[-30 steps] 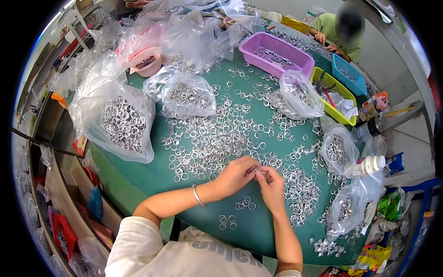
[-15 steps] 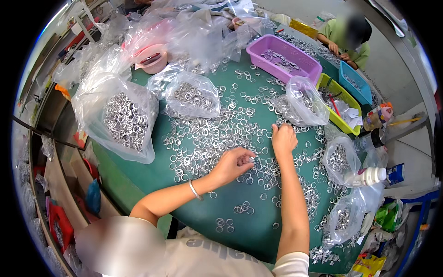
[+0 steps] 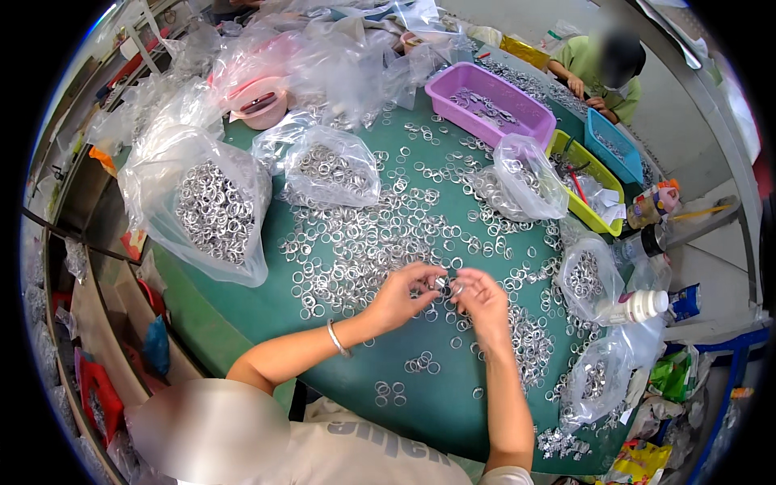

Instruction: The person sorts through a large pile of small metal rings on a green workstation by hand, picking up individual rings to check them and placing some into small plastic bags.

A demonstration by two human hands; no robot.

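My left hand (image 3: 404, 296) is closed over the middle of the table, with small shiny silver rings (image 3: 441, 284) at its fingertips. Close beside it, my right hand (image 3: 483, 305) pinches a silver ring (image 3: 457, 289), its fingertips nearly meeting those of the left. Whether the rings in the two hands touch, I cannot tell. A wide spread of loose silver rings (image 3: 356, 250) lies flat beyond and around both hands. Nearer to me are two small groups, one of several rings (image 3: 422, 363) and another (image 3: 390, 394) set close together.
Clear plastic bags of rings stand left (image 3: 214, 210), centre-back (image 3: 331, 166) and right (image 3: 584, 275). Farther back are a purple basin (image 3: 489, 105), a yellow-green basket (image 3: 586, 182) and a blue basket (image 3: 614, 145). A white bottle (image 3: 643, 307) lies right. Another person works at the far right.
My right hand has come back from the rings farther off toward my left hand and now pinches a ring. My left hand stays nearly in place.
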